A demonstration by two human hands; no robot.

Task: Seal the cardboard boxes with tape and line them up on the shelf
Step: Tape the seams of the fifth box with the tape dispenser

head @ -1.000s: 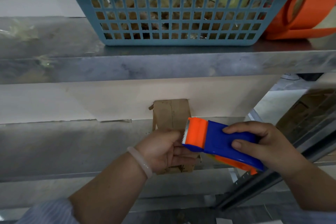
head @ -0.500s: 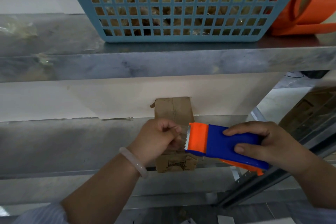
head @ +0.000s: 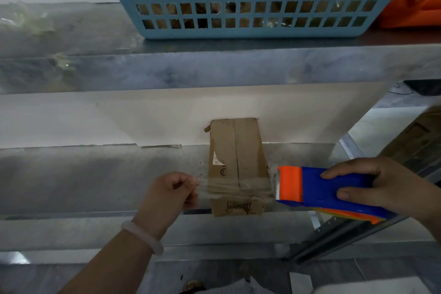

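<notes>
The left hand, wearing a pale smooth bracelet at the wrist, sits just left of the small brown cardboard box, its fingers curled and pinching the free end of a strip of clear plastic tape. The strip runs taut across the near part of the box top, over the centre seam, to the blue and orange plastic tape dispenser just right of the box. The right hand grips the dispenser's blue body, fingers over the top and thumb along the near side, with the toothed orange end facing the box.

The box lies lengthwise on the grey metal shelf, its near end at the shelf's front edge and its far end against a pale backing panel. A white label shows on the left of its top.

Above and behind the box, on the upper metal shelf, stands a light blue plastic lattice basket, its contents too blurred to make out. An orange plastic object sits just right of the basket.
</notes>
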